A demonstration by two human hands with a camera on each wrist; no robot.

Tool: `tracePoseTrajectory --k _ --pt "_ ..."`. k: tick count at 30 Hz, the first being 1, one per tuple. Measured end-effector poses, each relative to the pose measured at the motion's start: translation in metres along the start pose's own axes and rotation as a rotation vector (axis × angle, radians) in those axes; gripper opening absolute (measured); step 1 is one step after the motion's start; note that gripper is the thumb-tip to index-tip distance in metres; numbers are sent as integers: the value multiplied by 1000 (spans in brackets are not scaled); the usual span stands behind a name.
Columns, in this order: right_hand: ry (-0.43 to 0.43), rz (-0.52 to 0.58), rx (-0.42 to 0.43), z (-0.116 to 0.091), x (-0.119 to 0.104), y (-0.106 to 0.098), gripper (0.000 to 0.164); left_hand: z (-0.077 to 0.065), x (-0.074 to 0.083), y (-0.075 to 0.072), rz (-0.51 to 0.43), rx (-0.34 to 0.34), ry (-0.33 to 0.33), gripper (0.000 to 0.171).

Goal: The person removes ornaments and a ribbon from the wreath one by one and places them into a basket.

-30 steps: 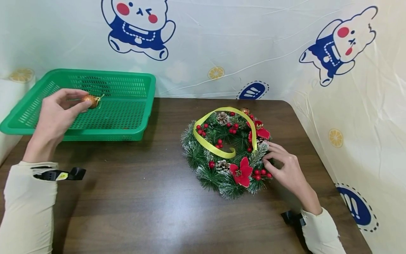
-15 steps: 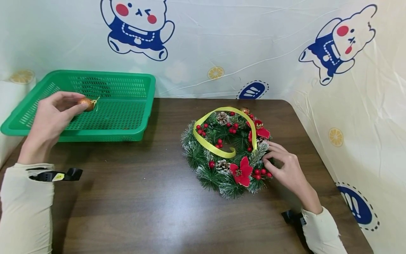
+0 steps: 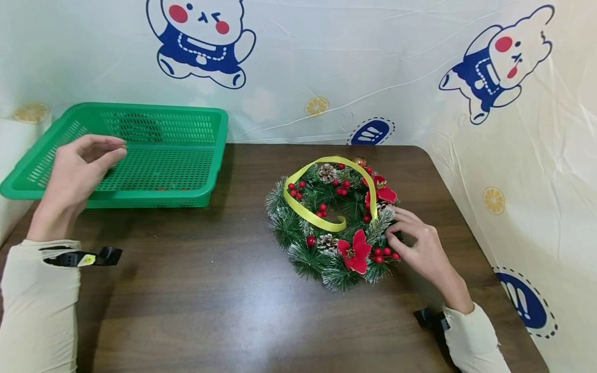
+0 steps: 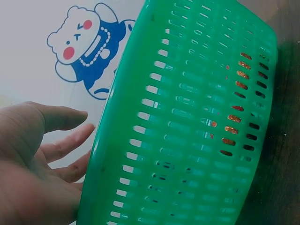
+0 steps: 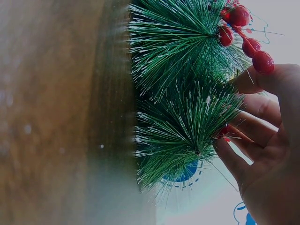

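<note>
My left hand (image 3: 79,171) hovers over the near left side of a green plastic basket (image 3: 196,197), its bent fingers holding nothing. In the left wrist view, orange glittery baubles (image 4: 232,130) show through the slots of the basket wall. A Christmas wreath (image 3: 303,259) of frosted green needles lies on the table, with pinecones, red berries (image 3: 379,256) and red poinsettias (image 3: 356,252). Over it loops a yellow ribbon (image 3: 305,213). My right hand (image 3: 426,254) holds the wreath's right edge between thumb and fingers; needles partly hide the fingertips in the right wrist view.
The brown wooden table (image 3: 196,300) meets a pale curtain (image 3: 298,57) with printed bears at the back and right. The basket stands at the far left, apart from the wreath. One bronze-coloured bauble (image 3: 360,161) sits at the wreath's far edge.
My left hand moved slightly left and nearer with an orange bauble, then let it go; the bauble has left its fingers. My right hand and the wreath have stayed in place.
</note>
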State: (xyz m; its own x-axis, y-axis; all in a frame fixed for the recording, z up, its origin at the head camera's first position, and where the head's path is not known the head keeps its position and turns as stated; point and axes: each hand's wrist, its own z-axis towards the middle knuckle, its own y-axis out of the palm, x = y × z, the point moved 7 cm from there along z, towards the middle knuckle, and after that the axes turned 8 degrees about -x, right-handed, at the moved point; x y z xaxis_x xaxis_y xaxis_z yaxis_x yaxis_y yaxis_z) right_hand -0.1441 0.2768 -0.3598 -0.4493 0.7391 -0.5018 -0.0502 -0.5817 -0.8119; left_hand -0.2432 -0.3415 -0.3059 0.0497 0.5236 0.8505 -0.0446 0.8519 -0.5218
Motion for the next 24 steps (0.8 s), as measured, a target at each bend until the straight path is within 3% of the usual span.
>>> tracePoseTrajectory --k 11,24 --pt "-8 -11 3 0 0 2 11 -4 16 8 -42 14 54 33" --pt "-57 -39 27 1 -5 1 9 -8 42 29 -32 -10 133 33"
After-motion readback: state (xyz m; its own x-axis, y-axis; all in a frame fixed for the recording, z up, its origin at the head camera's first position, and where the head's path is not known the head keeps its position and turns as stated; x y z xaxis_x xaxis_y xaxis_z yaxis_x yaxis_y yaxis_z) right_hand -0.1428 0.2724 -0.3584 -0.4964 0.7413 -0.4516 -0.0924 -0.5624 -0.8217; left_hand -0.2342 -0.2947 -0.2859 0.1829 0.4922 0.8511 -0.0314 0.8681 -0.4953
